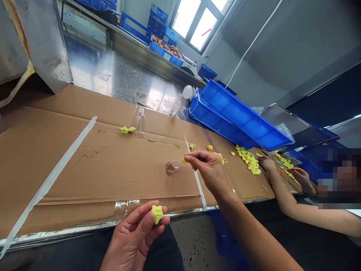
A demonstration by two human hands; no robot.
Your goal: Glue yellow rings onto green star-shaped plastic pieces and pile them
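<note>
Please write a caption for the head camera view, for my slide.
Left hand holds yellow star-shaped piece; right hand pinches small yellow piece over cardboard.

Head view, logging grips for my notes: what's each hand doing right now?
Left hand: closed, holding a yellow star-shaped piece.
Right hand: closed, pinching a small yellow piece.

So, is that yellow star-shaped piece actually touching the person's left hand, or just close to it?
Touching: the head view plainly shows the yellow star-shaped piece gripped between the thumb and fingers of the left hand.

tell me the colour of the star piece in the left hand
The star piece is yellow, best in the head view.
</note>
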